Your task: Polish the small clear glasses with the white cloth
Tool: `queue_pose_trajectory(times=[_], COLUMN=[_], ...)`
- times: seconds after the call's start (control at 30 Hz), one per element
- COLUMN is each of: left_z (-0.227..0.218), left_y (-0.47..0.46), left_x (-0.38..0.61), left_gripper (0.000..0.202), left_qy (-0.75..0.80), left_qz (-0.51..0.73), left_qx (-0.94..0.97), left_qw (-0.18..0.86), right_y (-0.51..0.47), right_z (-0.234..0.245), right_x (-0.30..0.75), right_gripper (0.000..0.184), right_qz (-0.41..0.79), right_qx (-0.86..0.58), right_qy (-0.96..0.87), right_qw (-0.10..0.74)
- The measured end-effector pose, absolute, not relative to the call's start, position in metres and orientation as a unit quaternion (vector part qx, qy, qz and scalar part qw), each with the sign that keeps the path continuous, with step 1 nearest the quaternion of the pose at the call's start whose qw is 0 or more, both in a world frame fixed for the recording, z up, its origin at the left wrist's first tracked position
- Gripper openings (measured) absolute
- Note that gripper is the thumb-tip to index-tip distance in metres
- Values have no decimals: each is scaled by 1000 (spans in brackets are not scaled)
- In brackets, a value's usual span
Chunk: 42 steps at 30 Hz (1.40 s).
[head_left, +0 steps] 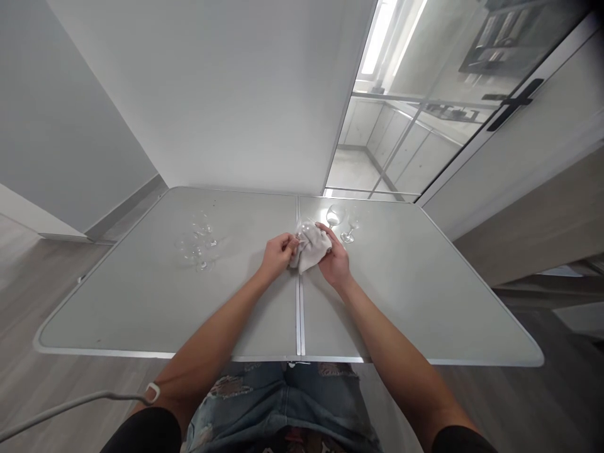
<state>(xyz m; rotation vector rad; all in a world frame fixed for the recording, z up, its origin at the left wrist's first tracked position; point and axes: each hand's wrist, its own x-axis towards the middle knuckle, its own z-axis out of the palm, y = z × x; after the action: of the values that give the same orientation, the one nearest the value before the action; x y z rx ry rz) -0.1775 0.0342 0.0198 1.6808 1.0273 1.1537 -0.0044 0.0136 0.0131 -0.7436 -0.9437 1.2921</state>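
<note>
Over the table's middle seam, both hands hold a white cloth (311, 257) wrapped around a clear glass (307, 230). Only the rounded bowl of this glass shows; the cloth hides the rest. My left hand (277, 257) is closed, its thumb and fingertips pinching the cloth at the glass's left side. My right hand (336, 263) curls around the right side, with the cloth against its palm and fingers. Just beyond the right hand stand two stemmed glasses, a larger wine glass (335, 215) and a smaller one (348, 237).
Several clear glasses (201, 242) stand grouped on the left half of the pale folding table (401, 289). A white wall (226, 94) rises behind the far edge, beside a glass-paned door (401, 132) at the right. A cable (70, 409) runs near my left elbow.
</note>
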Motion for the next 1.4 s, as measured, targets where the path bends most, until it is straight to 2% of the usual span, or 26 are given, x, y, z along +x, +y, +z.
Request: queue_pose_trajectory(times=[0.13, 0.27, 0.37, 0.43, 0.53, 0.63, 0.77, 0.9, 1.0, 1.07, 1.17, 1.4], left_z=[17, 13, 11, 12, 14, 15, 19, 22, 16, 7, -4, -9], left_y=[41, 43, 44, 43, 40, 37, 36, 35, 33, 33, 34, 39], left_x=[-180, -181, -183, -186, -188, -190, -195, -193, -183, -173, -163, -166], left_gripper=[40, 28, 18, 16, 13, 14, 22, 23, 28, 34, 40, 41], left_qy=[449, 490, 496, 485, 448, 388, 327, 316, 311, 304, 316, 409], left_qz=[475, 430, 377, 336, 267, 221, 239, 303, 357, 384, 422, 478], left_qx=[628, 696, 750, 785, 843, 888, 900, 848, 763, 713, 661, 644], left_qw=[423, 302, 222, 187, 135, 110, 162, 299, 440, 502, 534, 436], right_y=[6, 5, 7, 10, 14, 16, 15, 13, 12, 11, 10, 9], right_z=[7, 5, 7, 7, 7, 10, 18, 22, 22, 20, 17, -1], right_x=[-11, -14, -11, -6, 1, 7, 13, 8, -3, -11, -20, -33], right_gripper=[46, 47, 46, 45, 42, 34, 25, 30, 39, 45, 46, 37], right_qz=[416, 244, 151, 119, 104, 165, 374, 562, 637, 656, 653, 596], right_qx=[-375, -341, -356, -372, -401, -433, -423, -330, -267, -251, -249, -298], right_qy=[-577, -789, -844, -844, -816, -772, -671, -469, -337, -298, -292, -387], right_qw=[595, 449, 372, 366, 405, 435, 480, 596, 640, 646, 654, 638])
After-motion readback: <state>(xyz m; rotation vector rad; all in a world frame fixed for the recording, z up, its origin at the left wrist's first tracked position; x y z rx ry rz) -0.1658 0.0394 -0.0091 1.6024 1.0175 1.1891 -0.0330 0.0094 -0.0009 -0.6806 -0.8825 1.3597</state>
